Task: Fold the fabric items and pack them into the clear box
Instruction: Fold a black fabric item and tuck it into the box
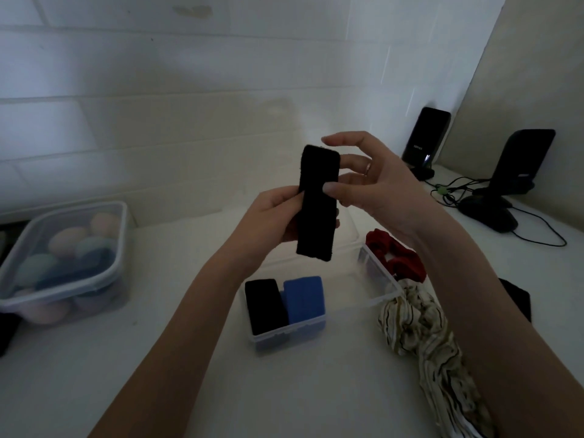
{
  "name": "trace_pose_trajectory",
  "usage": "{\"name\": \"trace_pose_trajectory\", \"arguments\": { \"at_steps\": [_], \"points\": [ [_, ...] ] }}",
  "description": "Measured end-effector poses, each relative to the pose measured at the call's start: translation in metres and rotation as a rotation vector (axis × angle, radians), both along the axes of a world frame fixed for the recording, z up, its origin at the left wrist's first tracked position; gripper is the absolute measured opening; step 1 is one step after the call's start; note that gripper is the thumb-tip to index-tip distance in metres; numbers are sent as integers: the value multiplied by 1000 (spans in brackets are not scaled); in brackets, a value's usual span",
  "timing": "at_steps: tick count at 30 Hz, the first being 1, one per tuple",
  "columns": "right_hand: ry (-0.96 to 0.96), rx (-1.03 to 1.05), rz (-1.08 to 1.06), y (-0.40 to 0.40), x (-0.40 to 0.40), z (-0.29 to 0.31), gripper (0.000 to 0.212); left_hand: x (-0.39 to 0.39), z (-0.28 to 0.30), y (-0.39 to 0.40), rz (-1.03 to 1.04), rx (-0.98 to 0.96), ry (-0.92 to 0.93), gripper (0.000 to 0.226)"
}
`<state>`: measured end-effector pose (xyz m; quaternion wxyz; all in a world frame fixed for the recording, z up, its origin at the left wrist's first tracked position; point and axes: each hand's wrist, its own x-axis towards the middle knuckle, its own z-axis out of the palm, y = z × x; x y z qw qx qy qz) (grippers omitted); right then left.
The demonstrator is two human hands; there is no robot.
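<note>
I hold a black fabric band (317,210) upright above the table, folded flat into a long strip. My left hand (271,216) grips its lower half from the left. My right hand (373,181) pinches its upper half, thumb on the front, fingers spread behind. Below stands the clear box (376,297), open. Its near end holds a folded black piece (264,305) and a folded blue piece (304,298) side by side. The far part of the box shows nothing inside.
Red scrunchies (395,254) lie right of the box; a striped cream fabric (420,324) trails toward me beside it. A lidded tub of pastel rounded items (63,257) stands at left. Two black stands (518,172) with cables sit at back right. A wall is close behind.
</note>
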<state>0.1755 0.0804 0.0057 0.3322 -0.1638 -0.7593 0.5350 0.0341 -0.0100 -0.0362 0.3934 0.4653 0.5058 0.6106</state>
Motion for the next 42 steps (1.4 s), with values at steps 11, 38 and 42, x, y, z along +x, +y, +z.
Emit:
{"name": "trace_pose_trajectory", "arguments": {
  "at_steps": [11, 38, 42],
  "points": [
    [-58, 164, -319, 2, -7, -9, 38, 3, -6, -1, -10, -16, 69, 21],
    [-138, 308, 85, -9, -6, -3, 22, -14, 2, 3, 65, -133, -438, 45],
    [-248, 430, 142, -12, -11, -10, 21, -16, -5, 3, 100, -80, -324, 19]
  ]
}}
